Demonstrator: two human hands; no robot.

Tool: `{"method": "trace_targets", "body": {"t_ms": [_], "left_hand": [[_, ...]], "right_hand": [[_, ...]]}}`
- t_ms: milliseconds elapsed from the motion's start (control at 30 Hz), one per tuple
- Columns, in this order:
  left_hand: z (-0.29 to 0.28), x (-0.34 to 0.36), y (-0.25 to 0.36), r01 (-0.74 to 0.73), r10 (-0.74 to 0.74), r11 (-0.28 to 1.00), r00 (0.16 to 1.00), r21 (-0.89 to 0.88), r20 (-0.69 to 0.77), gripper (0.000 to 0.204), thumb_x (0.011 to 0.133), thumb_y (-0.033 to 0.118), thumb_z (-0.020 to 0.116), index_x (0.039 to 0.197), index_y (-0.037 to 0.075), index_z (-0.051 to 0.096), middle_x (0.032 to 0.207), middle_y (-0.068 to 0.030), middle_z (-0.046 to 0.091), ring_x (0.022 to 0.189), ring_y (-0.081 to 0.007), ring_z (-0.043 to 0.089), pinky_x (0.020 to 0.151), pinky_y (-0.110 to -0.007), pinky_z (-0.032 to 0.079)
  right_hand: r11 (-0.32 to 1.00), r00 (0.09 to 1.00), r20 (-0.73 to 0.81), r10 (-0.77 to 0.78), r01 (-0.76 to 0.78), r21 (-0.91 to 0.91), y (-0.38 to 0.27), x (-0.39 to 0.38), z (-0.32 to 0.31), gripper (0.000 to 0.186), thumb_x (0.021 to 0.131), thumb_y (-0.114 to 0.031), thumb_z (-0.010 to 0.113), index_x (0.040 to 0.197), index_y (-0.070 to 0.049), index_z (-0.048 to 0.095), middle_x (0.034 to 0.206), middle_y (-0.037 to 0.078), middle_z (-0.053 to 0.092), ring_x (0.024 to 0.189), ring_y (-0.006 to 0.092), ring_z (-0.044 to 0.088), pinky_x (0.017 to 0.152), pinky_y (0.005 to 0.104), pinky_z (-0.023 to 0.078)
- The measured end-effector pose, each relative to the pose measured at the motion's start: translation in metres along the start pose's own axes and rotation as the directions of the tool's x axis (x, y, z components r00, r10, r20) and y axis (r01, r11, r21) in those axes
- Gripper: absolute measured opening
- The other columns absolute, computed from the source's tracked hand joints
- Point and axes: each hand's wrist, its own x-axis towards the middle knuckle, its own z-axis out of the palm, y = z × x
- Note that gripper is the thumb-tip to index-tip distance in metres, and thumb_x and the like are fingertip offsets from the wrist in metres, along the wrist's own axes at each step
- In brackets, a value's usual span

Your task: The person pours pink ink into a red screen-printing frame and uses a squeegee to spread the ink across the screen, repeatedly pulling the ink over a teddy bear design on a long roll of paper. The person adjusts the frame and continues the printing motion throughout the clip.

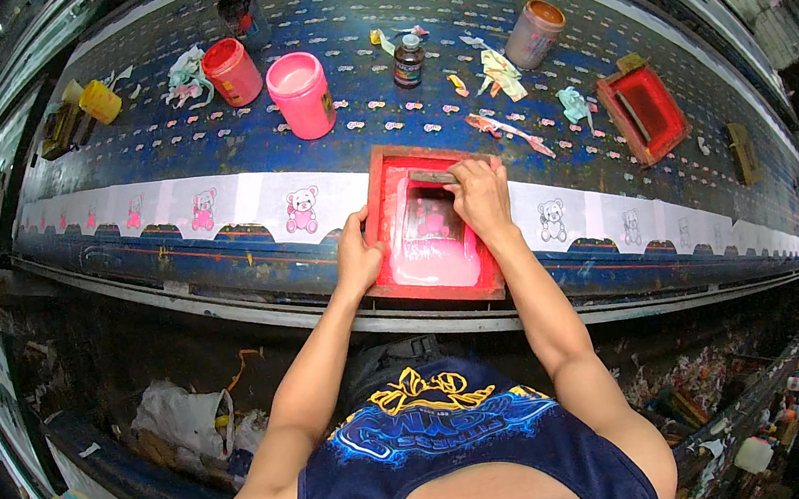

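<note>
A red-edged screen printing frame (378, 197) lies on the strip of white printed pieces along the table's near edge. Pink ink (434, 267) is spread over its mesh, thickest at the near end, and a bear shape shows through the middle. My left hand (358, 258) grips the frame's left side, its thumb toward the inside. Inside the far end, my right hand (481, 196) is closed on a squeegee (432, 176), whose blade lies across the mesh. White pieces with pink-filled bears (301, 210) run to the left; bears in outline only (552, 220) run to the right.
On the blue table (366, 72) stand a pink ink tub (300, 98), a red-pink tub (233, 74), a dark jar (408, 64) and a grey tub (533, 35). A second red frame (642, 110) lies at the right. Crumpled rags (501, 75) are scattered between.
</note>
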Motion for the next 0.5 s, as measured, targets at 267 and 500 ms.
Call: {"method": "trace_targets", "body": {"t_ms": [267, 500], "left_hand": [[0.002, -0.001, -0.014, 0.007, -0.007, 0.998, 1.0, -0.059, -0.005, 0.061, 0.075, -0.005, 0.067, 0.134, -0.006, 0.054, 0.133, -0.0272, 0.062, 0.129, -0.0394, 0.058, 0.111, -0.042, 0.044], [0.001, 0.0, 0.0, 0.058, -0.056, 0.994, 0.998, -0.097, 0.029, 0.061, 0.074, -0.007, 0.066, 0.134, -0.006, 0.053, 0.133, -0.0252, 0.062, 0.126, -0.0351, 0.061, 0.109, -0.04, 0.045]], "right_hand": [[0.997, 0.985, 0.173, 0.025, -0.013, -0.07, -0.04, -0.069, -0.013, 0.024, 0.079, -0.011, 0.073, 0.104, -0.012, 0.073, 0.1, 0.006, 0.07, 0.096, 0.0258, 0.064, 0.078, 0.0445, 0.042], [1.0, 0.972, 0.234, -0.001, -0.004, 0.021, -0.081, -0.123, -0.052, 0.035, 0.078, -0.017, 0.08, 0.11, -0.007, 0.073, 0.111, 0.008, 0.071, 0.105, 0.0244, 0.065, 0.084, 0.0424, 0.043]]}}
